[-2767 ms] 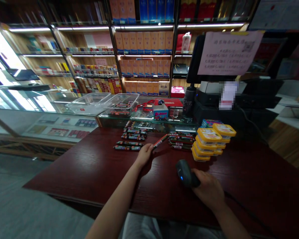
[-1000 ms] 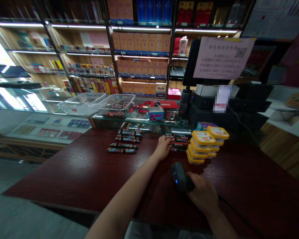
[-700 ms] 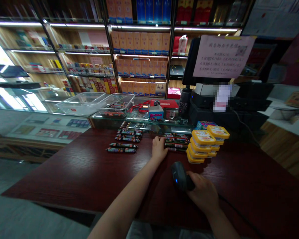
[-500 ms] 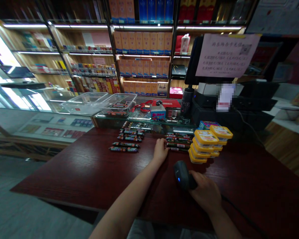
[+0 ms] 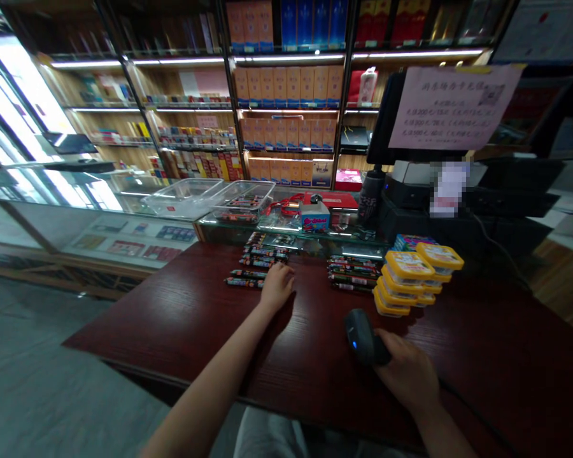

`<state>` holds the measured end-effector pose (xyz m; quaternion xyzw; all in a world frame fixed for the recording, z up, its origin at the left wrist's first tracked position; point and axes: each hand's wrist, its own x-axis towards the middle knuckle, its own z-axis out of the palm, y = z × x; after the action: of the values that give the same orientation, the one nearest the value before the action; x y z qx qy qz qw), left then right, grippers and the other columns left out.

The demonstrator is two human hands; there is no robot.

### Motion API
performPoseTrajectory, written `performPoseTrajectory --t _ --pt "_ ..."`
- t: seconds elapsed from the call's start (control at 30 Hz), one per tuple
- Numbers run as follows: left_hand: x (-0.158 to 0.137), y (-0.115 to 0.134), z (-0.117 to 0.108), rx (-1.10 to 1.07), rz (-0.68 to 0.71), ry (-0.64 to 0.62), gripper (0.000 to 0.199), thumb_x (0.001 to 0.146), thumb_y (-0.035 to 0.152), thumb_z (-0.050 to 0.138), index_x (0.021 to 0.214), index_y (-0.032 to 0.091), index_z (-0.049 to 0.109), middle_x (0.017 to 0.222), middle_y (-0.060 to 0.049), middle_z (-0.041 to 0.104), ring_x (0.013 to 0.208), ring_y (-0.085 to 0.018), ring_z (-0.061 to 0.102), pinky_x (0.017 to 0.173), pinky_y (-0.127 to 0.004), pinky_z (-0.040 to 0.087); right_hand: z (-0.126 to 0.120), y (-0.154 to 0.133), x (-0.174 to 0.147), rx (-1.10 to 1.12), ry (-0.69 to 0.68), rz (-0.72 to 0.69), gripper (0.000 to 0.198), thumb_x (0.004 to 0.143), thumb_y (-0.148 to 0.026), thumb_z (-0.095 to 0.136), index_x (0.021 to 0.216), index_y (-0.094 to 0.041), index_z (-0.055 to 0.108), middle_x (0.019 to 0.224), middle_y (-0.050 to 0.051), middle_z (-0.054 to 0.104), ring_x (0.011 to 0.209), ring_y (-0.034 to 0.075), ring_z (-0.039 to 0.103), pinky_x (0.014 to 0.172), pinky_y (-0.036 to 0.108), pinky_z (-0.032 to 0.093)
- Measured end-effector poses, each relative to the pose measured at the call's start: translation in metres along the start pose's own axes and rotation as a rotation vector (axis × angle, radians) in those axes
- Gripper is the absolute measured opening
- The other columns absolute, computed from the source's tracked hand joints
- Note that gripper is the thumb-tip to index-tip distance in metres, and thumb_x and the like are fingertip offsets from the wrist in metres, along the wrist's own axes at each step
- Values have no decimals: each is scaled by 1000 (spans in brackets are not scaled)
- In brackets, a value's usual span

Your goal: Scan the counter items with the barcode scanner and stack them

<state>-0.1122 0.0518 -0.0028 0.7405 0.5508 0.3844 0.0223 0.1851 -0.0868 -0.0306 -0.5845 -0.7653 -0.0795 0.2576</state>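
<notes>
My right hand is wrapped round the handle of a black barcode scanner, which shows a blue light and trails a cable. The scanner is held over the brown table, in front of the yellow-lidded tubs. My left hand reaches to the right ends of the left group of slim, dark-wrapped sticks. Its fingers are slightly bent and partly hidden, with nothing visible in them. A second group of similar wrapped sticks lies in a row to the right of that hand.
Clear plastic tubs with yellow lids are stacked at the right. Behind the table, a glass counter bears clear bins and a small blue box. A monitor with a pink paper sign stands at the back right.
My left hand has moved left, from the right group of wrapped sticks to the left group. My right hand still holds the scanner. The view has shifted slightly left.
</notes>
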Motion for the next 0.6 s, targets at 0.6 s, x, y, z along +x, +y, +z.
performPoseTrajectory --t 0.6 --pt "-41 -73 -86 582 -194 -258 33 86 22 43 114 24 60 118 -10 54 109 -27 46 90 -40 40 -6 -2 2 -48 -27 -16 24 79 -17 51 101 -18 60 94 5 71 81 20 66 71 29 45"
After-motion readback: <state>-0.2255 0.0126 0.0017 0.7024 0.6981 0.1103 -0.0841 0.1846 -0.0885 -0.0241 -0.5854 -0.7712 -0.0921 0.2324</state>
